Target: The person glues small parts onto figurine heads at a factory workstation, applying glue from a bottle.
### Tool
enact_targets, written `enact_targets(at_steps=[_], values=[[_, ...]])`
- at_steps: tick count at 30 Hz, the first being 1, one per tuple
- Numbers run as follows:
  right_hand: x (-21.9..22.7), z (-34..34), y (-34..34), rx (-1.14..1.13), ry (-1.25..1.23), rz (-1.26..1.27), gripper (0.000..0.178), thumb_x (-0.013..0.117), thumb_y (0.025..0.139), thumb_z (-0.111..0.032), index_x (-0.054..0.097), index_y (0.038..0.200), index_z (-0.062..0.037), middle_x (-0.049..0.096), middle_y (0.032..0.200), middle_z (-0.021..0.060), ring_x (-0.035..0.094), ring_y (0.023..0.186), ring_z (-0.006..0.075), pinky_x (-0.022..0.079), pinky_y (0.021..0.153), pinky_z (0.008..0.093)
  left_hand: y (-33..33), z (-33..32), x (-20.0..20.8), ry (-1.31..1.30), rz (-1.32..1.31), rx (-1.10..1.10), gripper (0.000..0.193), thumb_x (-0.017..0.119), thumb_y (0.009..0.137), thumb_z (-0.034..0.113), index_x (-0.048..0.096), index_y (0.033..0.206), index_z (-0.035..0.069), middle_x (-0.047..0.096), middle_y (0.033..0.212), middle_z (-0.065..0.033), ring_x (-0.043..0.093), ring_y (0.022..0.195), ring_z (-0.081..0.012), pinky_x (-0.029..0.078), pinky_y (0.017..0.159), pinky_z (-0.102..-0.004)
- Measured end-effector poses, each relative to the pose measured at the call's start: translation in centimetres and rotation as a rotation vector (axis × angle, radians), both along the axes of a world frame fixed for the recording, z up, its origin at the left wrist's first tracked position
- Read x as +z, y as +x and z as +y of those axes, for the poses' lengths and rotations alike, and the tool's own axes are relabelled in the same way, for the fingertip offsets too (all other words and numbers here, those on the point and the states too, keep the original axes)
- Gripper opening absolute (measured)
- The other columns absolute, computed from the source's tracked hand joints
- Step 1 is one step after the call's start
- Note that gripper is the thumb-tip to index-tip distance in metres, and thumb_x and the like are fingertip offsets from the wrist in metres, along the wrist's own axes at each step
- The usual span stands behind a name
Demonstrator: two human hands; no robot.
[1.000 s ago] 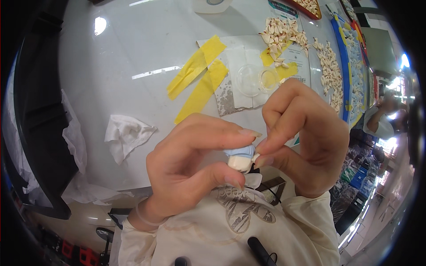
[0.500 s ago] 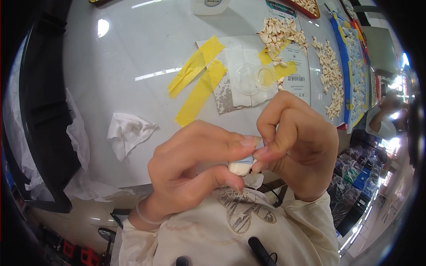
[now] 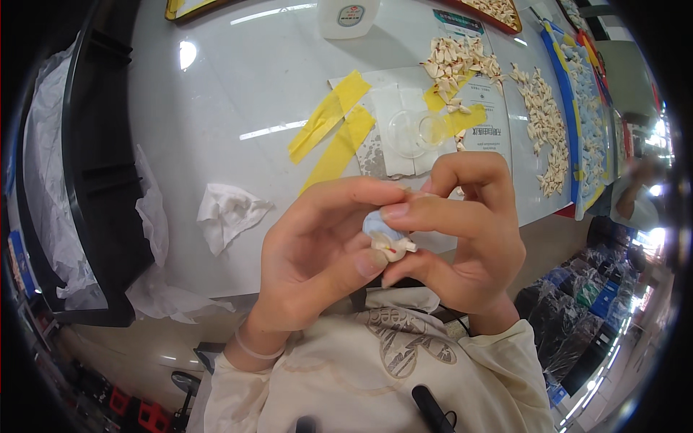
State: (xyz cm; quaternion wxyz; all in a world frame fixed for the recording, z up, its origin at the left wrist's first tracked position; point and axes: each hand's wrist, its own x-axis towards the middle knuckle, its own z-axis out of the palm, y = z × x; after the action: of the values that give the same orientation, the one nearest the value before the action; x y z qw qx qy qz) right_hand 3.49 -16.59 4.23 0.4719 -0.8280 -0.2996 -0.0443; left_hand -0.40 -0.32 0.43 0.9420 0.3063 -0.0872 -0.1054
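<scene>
Just above my lap, in front of the table's near edge, I hold a small figurine (image 3: 382, 227), light blue on top and cream below with a tiny red mark. My left hand (image 3: 299, 249) pinches it, thumb low against the cream part and fingers curled behind. From the other side my right hand (image 3: 476, 224) closes on it, a fingertip on the blue top and the thumb near the underside. Fingers hide part of the figurine. Beyond my hands, a clear round dish (image 3: 406, 144) sits on white paper between yellow tape strips (image 3: 339, 155).
Many small cream pieces lie in a heap (image 3: 451, 58) and a long spread (image 3: 545, 133) at the right. Past them stands a blue-edged tray (image 3: 570, 123). A crumpled white tissue (image 3: 225, 213), a white bottle (image 3: 345, 25) and a black crate (image 3: 108, 180) are farther left.
The figurine has turned in my fingers, so its blue top and red-marked cream part now show. My right hand's fingers have shifted over it. The view has moved slightly.
</scene>
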Motion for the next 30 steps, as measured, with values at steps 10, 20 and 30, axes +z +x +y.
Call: enact_targets(at_steps=[10,20,30], values=[[-0.3,0.2,0.0,-0.094,0.032,-0.153,0.037,0.071,0.054,-0.003,0.066,0.089,-0.0093,0.052,0.088,0.0032,0.049,0.075,0.0161,0.038,0.065,0.0267,0.5,-0.2,0.8,0.046,-0.001,-0.069,0.046,0.047,0.081,-0.005,0.033,0.125,-0.007,0.041,0.126,-0.0215,0.044,0.116,-0.0250,0.041,0.094,-0.0342],[0.5,-3.0,-0.6,-0.136,-0.114,-0.340,0.033,0.066,0.057,-0.001,0.064,0.090,-0.0081,0.061,0.098,0.0036,0.056,0.085,0.0203,0.042,0.071,0.0301,0.2,-1.2,1.5,0.290,0.036,-0.011,0.044,0.048,0.078,-0.005,0.039,0.120,-0.005,0.045,0.123,-0.0216,0.043,0.118,-0.0295,0.035,0.099,-0.0401],[0.1,-4.6,-0.4,-0.108,0.001,-0.237,0.037,0.066,0.055,0.003,0.064,0.091,-0.0057,0.064,0.097,0.0055,0.058,0.082,0.0214,0.043,0.071,0.0310,0.1,-1.7,1.3,0.436,0.022,-0.027,0.032,0.051,0.082,-0.005,0.046,0.113,-0.007,0.051,0.115,-0.0164,0.052,0.106,-0.0241,0.041,0.093,-0.0364]])
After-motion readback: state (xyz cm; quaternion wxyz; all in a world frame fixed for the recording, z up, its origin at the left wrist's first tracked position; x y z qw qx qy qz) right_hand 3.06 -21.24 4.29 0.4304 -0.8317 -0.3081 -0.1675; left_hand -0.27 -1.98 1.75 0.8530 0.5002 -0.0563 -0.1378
